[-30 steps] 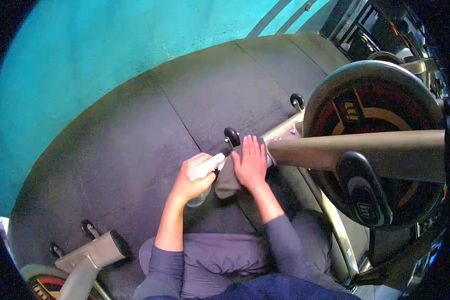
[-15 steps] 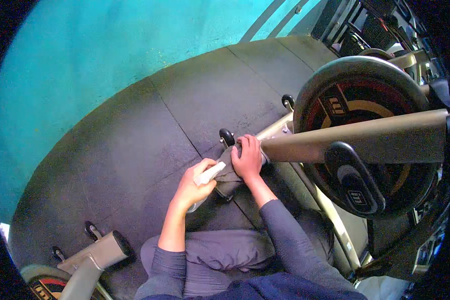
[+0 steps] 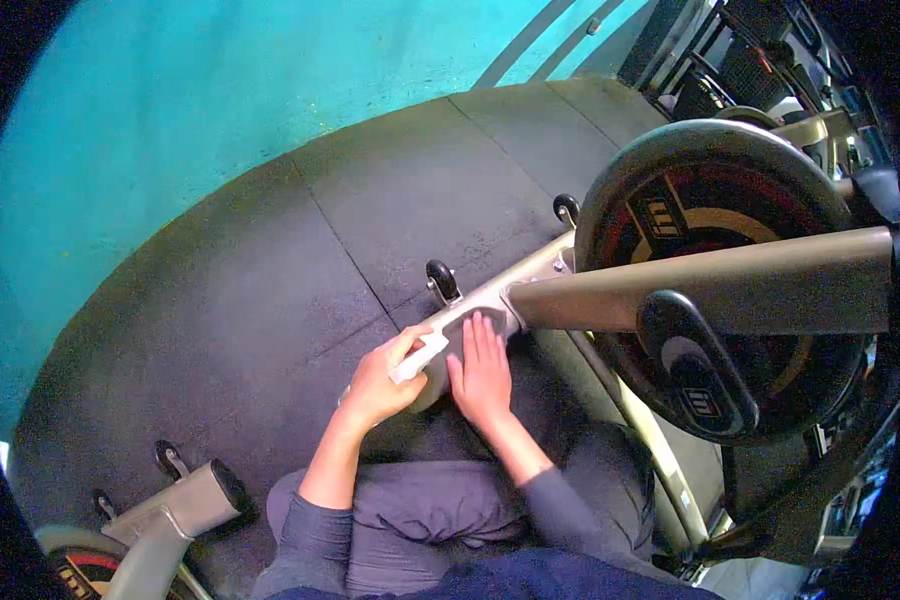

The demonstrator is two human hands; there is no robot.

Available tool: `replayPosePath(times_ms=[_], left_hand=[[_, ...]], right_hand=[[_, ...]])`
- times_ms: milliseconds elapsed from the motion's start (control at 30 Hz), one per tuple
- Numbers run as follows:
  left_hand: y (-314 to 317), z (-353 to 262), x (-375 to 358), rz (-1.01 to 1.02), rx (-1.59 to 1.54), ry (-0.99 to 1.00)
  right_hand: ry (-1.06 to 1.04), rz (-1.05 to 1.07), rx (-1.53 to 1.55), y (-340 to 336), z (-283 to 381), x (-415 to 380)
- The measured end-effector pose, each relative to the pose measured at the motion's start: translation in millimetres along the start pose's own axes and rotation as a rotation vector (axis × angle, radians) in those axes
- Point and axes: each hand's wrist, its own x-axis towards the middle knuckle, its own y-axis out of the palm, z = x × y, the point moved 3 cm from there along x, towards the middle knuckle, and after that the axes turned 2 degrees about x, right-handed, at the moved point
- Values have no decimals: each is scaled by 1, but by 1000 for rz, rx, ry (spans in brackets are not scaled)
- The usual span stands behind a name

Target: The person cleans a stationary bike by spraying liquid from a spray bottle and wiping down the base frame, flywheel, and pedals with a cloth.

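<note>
My left hand (image 3: 385, 382) is closed around a spray bottle (image 3: 422, 358), its white head showing above the fingers and most of the body hidden by the hand. Beside it, my right hand (image 3: 483, 372) lies with fingers straight and close together on a grey cloth (image 3: 458, 328), pressing it against the metal base bar (image 3: 505, 290) of an exercise bike. Much of the cloth is hidden under the palm. A small black wheel (image 3: 440, 278) sticks out from the bar just beyond my hands.
To the right are the bike's flywheel (image 3: 715, 190), thick frame tube (image 3: 710, 278) and black pedal (image 3: 698, 365). Another bike's base (image 3: 185, 500) stands at the lower left. Dark rubber mats (image 3: 230, 300) cover the floor up to a turquoise wall (image 3: 170, 110).
My right hand has slid down along the bar and its fingers have straightened, with the cloth less bunched and more of the bar showing. My left hand has shifted slightly left with the spray bottle.
</note>
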Motion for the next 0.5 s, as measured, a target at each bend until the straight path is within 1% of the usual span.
replayPosePath(times_ms=[33, 100, 133, 200, 267, 300, 367, 467, 500], left_hand=[[0, -2, 0, 3, 26, -3], [-1, 0, -2, 2, 52, -17], [-2, 2, -2, 16, 36, -15], [-3, 3, -2, 42, 21, -16], [-5, 2, -2, 24, 25, -41], [-5, 3, -2, 4, 22, -11], [-5, 7, -2, 1, -7, -13], [-7, 5, 0, -13, -25, 4], [-8, 4, 1, -21, -13, 21]], right_hand=[[-3, 1, -2, -7, 4, -7], [29, 140, -56, -13, 8, -18], [30, 147, -51, -11, 9, -17], [37, 94, 3, -8, 10, -7], [40, 87, 1, 0, 3, 6], [38, 67, -30, 1, 3, 15], [37, 9, -103, 7, -1, 33], [60, 31, -126, 11, -7, 63], [74, -12, -129, 12, -7, 72]])
